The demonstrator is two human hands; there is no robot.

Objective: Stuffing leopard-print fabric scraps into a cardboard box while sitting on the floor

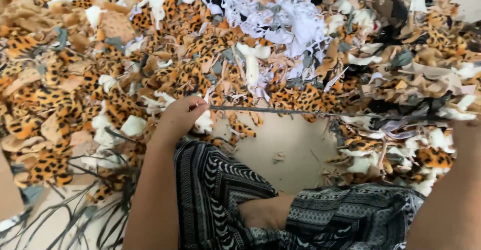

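Left hand (pixel 180 115): closed in a pinch on one end of a thin grey strip (pixel 280 110), held taut and level above the bare floor patch (pixel 288 150). Right hand: grip cannot be told, only its forearm (pixel 453 195) showing. Step judged: drawing the strip from the leopard-print scrap heap (pixel 100 79); freeing it calls for a steady pull toward the grey strips (pixel 85 215) lying at the left.

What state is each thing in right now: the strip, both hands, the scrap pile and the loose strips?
Grey strip: pulled taut, level, between the hands.
Left hand: pinching the strip's end.
Right hand: at the strip's far end, mostly hidden.
Fabric scrap pile: heaped, jumbled.
Dark loose strips: scattered on the floor.
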